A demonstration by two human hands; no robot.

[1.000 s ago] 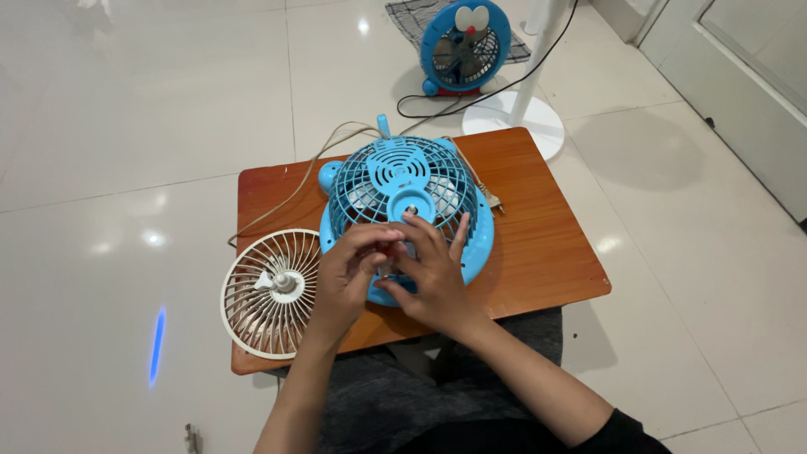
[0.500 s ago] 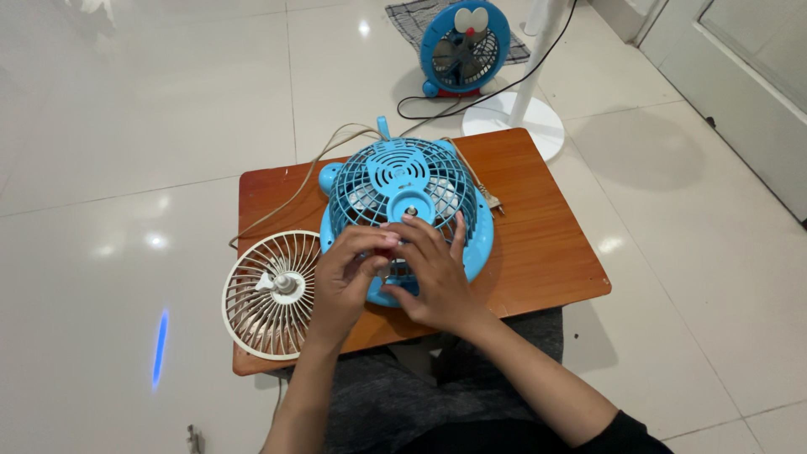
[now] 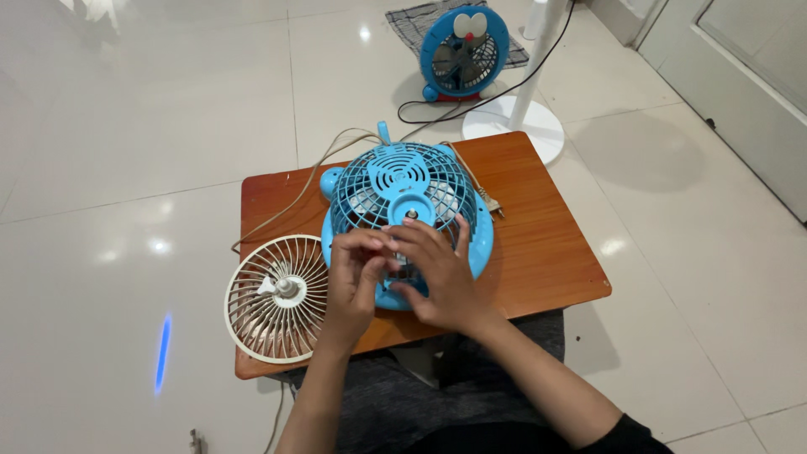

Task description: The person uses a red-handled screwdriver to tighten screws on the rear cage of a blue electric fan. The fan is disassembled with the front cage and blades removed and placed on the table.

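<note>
Both hands meet over the near half of a blue fan point(image 3: 406, 206) that lies face-up on a small brown table point(image 3: 546, 244). The left hand point(image 3: 357, 273) is curled, its fingertips drawn together at the grille just below the fan's round centre hub point(image 3: 409, 212); whether they pinch some small part there cannot be told, as the fingers hide the spot. The right hand point(image 3: 441, 273) lies flat-ish on the grille, fingers spread apart, the longest reaching up toward the hub and one pointing along the fan's right rim. The fingertips of the two hands touch or nearly touch each other just below the hub.

The fan's domed grille rises beyond the fingertips, away from the person, and its blue base ring shows beneath both palms. To the left of the left hand's knuckles, just beside the fan, a cream-white round grille point(image 3: 277, 296) lies flat on the table's near left corner. A pale cord point(image 3: 311, 181) runs off the table beyond the fingers to the left. Far past the fingertips, on the white tiled floor, stands a second blue fan point(image 3: 464, 52) beside a white round stand base point(image 3: 514, 126).
</note>
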